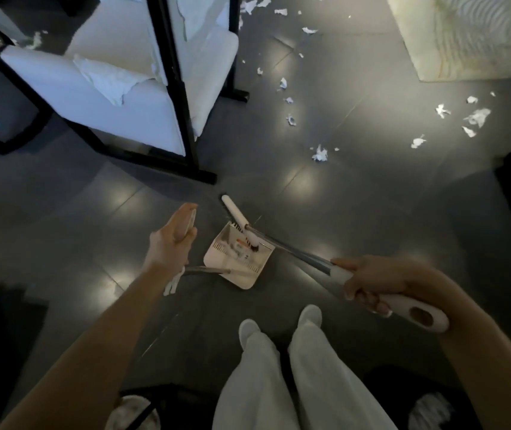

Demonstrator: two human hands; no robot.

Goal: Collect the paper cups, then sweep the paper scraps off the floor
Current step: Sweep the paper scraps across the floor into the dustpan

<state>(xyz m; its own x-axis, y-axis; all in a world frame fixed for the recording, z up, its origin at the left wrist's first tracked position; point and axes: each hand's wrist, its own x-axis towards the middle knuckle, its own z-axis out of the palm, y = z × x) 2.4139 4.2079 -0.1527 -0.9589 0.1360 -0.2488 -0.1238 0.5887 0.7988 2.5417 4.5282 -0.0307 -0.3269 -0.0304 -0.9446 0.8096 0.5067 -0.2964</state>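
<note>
Right fingers (364, 297) curled round one broom (237, 217), left fingers (186, 220) blurred, hold unclear, one dustpan (232, 274), twenty-odd scraps (477, 117)

Right hand (369, 283) grips broom handle (400, 304); left hand (170, 243) outstretched, blurred, perhaps curled.

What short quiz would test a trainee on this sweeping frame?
1. True or false: all the paper scraps are already in the dustpan.
2. Which hand grips the broom handle? A) left B) right C) both
3. Fill in: loose scraps lie scattered on the dark tiled ___.

Key: 1 false; 2 B, the right hand; 3 floor.
</note>
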